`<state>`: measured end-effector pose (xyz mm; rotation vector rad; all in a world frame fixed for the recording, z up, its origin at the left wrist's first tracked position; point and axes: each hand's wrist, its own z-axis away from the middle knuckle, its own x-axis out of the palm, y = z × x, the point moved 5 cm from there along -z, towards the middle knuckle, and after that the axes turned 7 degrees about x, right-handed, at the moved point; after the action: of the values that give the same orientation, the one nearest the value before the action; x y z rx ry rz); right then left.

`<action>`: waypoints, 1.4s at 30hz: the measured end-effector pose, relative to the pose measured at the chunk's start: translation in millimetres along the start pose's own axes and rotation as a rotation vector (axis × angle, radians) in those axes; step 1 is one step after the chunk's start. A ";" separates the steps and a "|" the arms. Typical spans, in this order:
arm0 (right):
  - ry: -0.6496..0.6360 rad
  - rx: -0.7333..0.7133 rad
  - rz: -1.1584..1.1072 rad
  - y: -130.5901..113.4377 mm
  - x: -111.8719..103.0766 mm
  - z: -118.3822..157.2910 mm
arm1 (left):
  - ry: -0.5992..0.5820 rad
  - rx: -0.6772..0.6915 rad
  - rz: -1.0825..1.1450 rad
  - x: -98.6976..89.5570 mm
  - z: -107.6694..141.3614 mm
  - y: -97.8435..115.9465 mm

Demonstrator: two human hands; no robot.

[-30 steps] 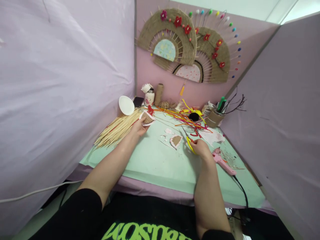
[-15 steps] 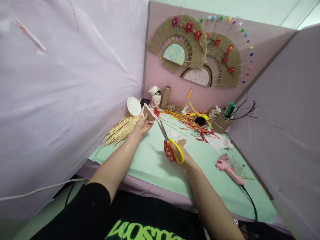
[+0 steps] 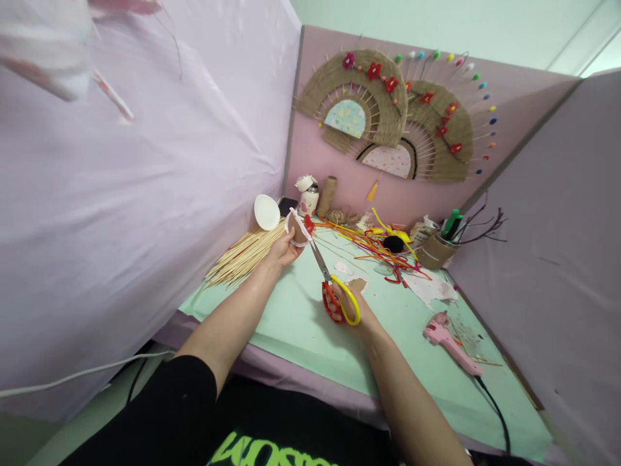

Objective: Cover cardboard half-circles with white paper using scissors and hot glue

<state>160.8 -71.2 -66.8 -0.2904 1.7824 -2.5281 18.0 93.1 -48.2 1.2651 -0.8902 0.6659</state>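
My left hand (image 3: 287, 250) is closed on a small half-round piece of cardboard (image 3: 297, 231) with a pale pink-white paper border, held up over the table. In my right hand (image 3: 345, 304) is a pair of scissors (image 3: 320, 261) with one red and one yellow handle, the fingers through the loops. The blade tips point at the lower right edge of the cardboard piece, very close to it; whether they touch it I cannot tell. Just behind the piece lies something red (image 3: 309, 224), perhaps a flower.
Thin bamboo sticks (image 3: 245, 255) lie at the left beside a white bowl (image 3: 266, 212). Coloured pipe cleaners (image 3: 369, 243) spread across the back. A pink glue gun (image 3: 451, 343) with a black cord rests at the right. A pot (image 3: 435, 250) holds markers and twigs. Two twine fans (image 3: 359, 71) hang on the board.
The whole view has shifted, so things appear slightly lower and further right. The cardboard piece is turned a little more edge-on. Both hands keep their holds.
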 end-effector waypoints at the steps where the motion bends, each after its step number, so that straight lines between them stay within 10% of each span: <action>1: 0.000 0.000 -0.001 -0.4 -0.1 0.3 | -0.005 -0.001 -0.006 0.0 0.0 -0.4; 42: 0.073 -0.060 0.107 -7.6 2.9 10.2 | -0.067 0.020 -0.075 5.5 5.8 -1.7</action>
<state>160.3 -78.5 -56.0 -0.1033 1.8479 -2.4462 21.1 86.8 -44.1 1.3389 -0.8880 0.5773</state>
